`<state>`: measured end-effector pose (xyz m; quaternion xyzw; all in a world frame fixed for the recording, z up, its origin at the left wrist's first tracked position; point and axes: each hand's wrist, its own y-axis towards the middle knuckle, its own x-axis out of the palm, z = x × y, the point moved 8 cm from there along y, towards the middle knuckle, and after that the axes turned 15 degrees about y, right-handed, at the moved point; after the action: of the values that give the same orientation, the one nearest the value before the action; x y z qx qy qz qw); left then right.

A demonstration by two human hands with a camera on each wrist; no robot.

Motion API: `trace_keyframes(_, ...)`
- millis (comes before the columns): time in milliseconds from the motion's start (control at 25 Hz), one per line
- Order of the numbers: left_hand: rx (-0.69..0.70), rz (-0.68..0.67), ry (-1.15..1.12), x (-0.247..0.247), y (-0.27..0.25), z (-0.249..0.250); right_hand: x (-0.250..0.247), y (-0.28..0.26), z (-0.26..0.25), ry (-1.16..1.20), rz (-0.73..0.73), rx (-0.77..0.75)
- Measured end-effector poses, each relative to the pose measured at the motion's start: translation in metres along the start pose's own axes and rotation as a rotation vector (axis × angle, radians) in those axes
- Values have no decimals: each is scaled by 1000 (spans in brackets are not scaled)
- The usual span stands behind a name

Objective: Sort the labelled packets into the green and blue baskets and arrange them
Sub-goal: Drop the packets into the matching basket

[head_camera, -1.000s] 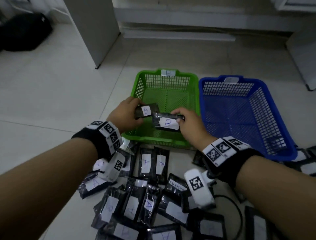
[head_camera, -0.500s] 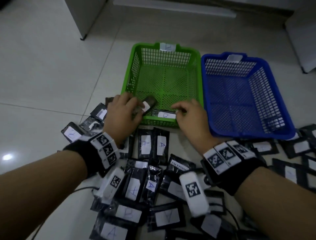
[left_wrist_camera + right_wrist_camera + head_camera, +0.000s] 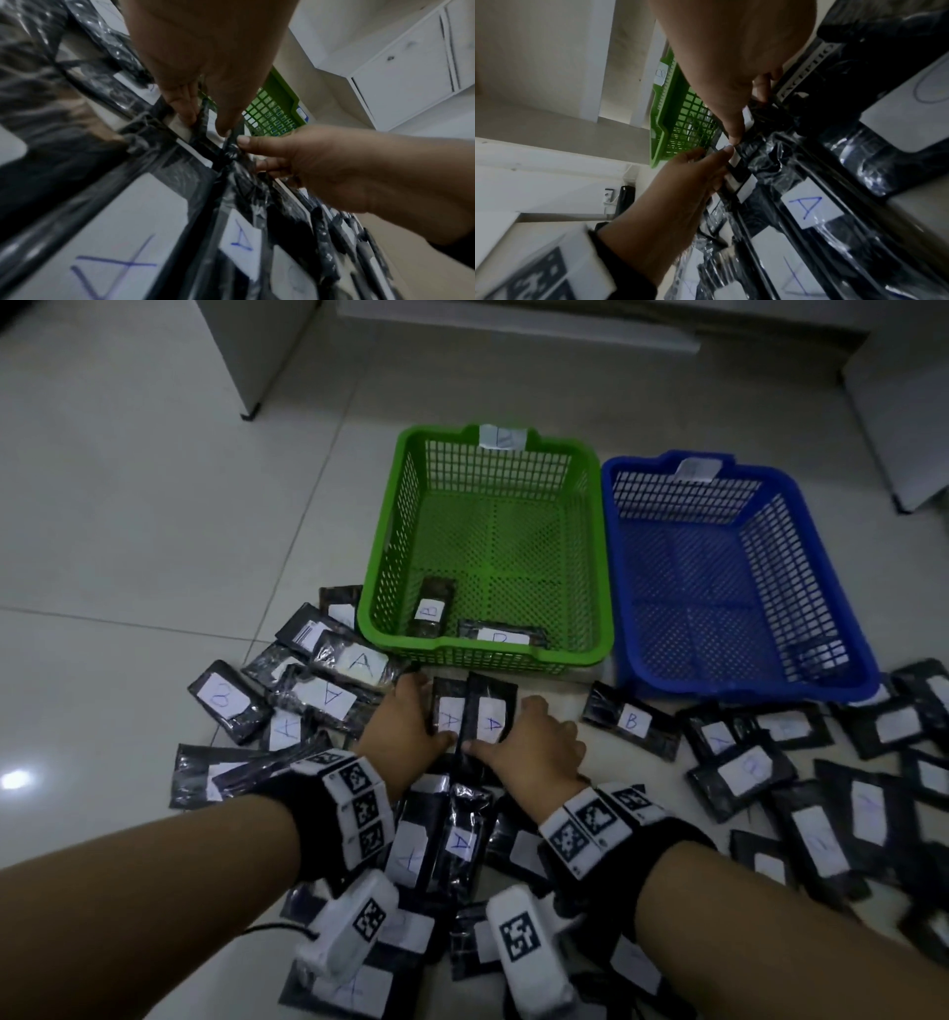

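Your left hand (image 3: 405, 726): fingers curled on the left "A" packet (image 3: 448, 719), thumb on its label.
Your right hand (image 3: 534, 747): thumb and fingers pinching the right "A" packet (image 3: 492, 716), touching its twin.
Both packets: on the floor between your hands, just before the green basket (image 3: 590, 654) near rim.
Green basket: two "B" packets (image 3: 430, 608) at its near wall.
Blue basket (image 3: 744, 688): touching the green one's right side.

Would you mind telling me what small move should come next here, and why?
Probably lift the two black A-labelled packets toward the blue plastic basket: the left hand and right hand each pinch one, and the green plastic basket is tagged B.
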<state>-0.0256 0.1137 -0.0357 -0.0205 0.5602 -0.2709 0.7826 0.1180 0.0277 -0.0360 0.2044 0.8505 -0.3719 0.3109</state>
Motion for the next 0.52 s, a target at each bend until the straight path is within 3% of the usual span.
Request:
trace_keyframes(80,-92,-27,-55,0,-1,-5,3,5,5,-16,-67,41)
trace_keyframes(160,-73,-34,-22,-5,-5,-1,0,10,8,7,-101,18)
trace_keyframes(360,-18,51,-222,-24,-25,8,-12,-5,3,619,-226,-114)
trace_keyframes(520,72,29,-220,-48,-41,46,-73,-16,-10,751,-248,-220)
